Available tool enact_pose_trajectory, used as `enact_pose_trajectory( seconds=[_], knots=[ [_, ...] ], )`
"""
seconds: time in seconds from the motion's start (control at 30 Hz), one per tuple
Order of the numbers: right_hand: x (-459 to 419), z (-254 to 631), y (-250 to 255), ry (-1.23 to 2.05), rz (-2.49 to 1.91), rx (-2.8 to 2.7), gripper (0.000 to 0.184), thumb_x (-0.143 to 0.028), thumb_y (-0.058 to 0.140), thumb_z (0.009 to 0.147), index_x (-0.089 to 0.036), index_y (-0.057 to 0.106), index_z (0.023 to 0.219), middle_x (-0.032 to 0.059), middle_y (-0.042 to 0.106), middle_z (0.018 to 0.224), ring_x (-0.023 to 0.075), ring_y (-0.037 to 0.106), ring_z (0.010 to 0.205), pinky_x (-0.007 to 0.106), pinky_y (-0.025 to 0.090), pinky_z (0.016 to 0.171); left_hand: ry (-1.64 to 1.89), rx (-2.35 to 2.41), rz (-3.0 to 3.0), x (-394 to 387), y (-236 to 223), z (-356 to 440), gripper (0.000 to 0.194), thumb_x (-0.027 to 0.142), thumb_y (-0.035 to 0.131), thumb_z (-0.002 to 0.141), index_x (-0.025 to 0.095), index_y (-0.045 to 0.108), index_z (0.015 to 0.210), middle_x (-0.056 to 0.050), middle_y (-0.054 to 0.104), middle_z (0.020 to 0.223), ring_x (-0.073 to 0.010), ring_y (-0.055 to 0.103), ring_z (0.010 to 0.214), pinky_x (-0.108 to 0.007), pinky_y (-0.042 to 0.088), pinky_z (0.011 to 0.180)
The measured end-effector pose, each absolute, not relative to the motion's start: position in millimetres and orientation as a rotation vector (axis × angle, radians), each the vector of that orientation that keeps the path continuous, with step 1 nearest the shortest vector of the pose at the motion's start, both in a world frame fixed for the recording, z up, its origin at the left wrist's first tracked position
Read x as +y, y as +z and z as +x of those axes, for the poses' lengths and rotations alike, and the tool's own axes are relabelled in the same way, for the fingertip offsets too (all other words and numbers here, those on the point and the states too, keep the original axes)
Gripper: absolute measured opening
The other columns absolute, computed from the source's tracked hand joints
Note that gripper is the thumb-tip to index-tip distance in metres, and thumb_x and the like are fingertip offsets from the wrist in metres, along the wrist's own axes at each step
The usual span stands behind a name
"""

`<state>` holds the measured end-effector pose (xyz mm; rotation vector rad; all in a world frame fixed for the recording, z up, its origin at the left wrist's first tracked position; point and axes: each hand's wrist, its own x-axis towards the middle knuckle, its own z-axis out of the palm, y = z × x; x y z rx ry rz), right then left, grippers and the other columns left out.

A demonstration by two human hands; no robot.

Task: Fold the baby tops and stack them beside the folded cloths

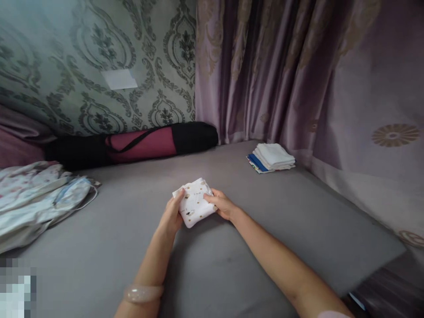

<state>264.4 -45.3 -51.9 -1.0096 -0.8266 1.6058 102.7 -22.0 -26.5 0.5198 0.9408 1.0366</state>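
A small white cloth with a little printed pattern, folded into a compact square, sits between both hands just above the grey bed surface. My left hand grips its left edge with the thumb on top. My right hand pinches its right edge, fingers closed on the fabric. A pale bangle circles my left wrist.
A stack of folded cloths, white over blue, lies at the far right by the purple curtain. A heap of unfolded light clothes is at the left. A maroon and black roll bag lies along the patterned wall.
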Motion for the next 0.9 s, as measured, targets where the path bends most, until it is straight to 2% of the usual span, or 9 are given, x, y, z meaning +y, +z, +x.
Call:
enact_pose_trajectory(
  seconds=[0.17, 0.27, 0.4, 0.6, 0.73, 0.9],
  knots=[
    [-42, 288, -45, 1.57, -1.152, -0.836, 0.024, -0.022, 0.074, 0.069, -0.017, 0.066, 0.091, 0.0026, 0.072, 0.078, 0.0157, 0.065, 0.068, 0.026, 0.049, 0.066, 0.938, 0.923, 0.577, -22, -33, 102, 0.023, 0.023, 0.056, 0.091, 0.01, 0.061, 0.109, -0.014, 0.073, 0.094, -0.02, 0.072, 0.078, -0.028, 0.059, 0.07],
    [-48, 319, -34, 1.555, -1.196, -0.808, 0.024, -0.016, 0.07, 0.072, -0.016, 0.066, 0.096, 0.0043, 0.073, 0.08, 0.0168, 0.067, 0.069, 0.028, 0.052, 0.067, 0.868, 0.924, 0.624, -24, -33, 97, 0.021, 0.025, 0.054, 0.092, 0.01, 0.061, 0.106, -0.014, 0.073, 0.096, -0.0174, 0.072, 0.076, -0.025, 0.058, 0.067],
    [-69, 380, -25, 1.421, -1.275, -0.702, 0.024, -0.014, 0.066, 0.075, -0.014, 0.065, 0.099, 0.008, 0.075, 0.086, 0.0193, 0.07, 0.074, 0.033, 0.056, 0.073, 0.846, 0.957, 0.656, -26, -33, 92, 0.019, 0.023, 0.055, 0.092, 0.011, 0.06, 0.105, -0.015, 0.071, 0.103, -0.0185, 0.072, 0.083, -0.027, 0.059, 0.071],
    [-109, 483, -19, 1.135, -1.533, -0.605, 0.018, -0.014, 0.058, 0.081, -0.014, 0.064, 0.098, 0.0137, 0.074, 0.097, 0.0221, 0.072, 0.081, 0.034, 0.057, 0.075, 0.839, 0.967, 0.668, -29, -31, 92, 0.015, 0.021, 0.056, 0.092, 0.01, 0.06, 0.102, -0.013, 0.073, 0.093, -0.0172, 0.072, 0.077, -0.025, 0.058, 0.067],
    [-125, 543, -12, 0.999, -1.672, -0.494, 0.02, -0.013, 0.057, 0.083, -0.012, 0.063, 0.102, 0.0171, 0.073, 0.096, 0.0222, 0.072, 0.077, 0.034, 0.058, 0.072, 0.833, 0.985, 0.671, -29, -30, 93, 0.013, 0.019, 0.052, 0.094, 0.01, 0.06, 0.1, -0.011, 0.074, 0.087, -0.0154, 0.072, 0.073, -0.023, 0.058, 0.064],
    [-131, 588, -5, 0.929, -1.907, -0.608, 0.022, -0.014, 0.055, 0.086, -0.01, 0.064, 0.106, 0.0169, 0.074, 0.093, 0.0224, 0.072, 0.078, 0.034, 0.058, 0.069, 0.839, 1.009, 0.669, -28, -32, 92, 0.012, 0.017, 0.052, 0.093, 0.009, 0.06, 0.099, -0.011, 0.073, 0.083, -0.0149, 0.071, 0.068, -0.023, 0.058, 0.061]
  ],
)
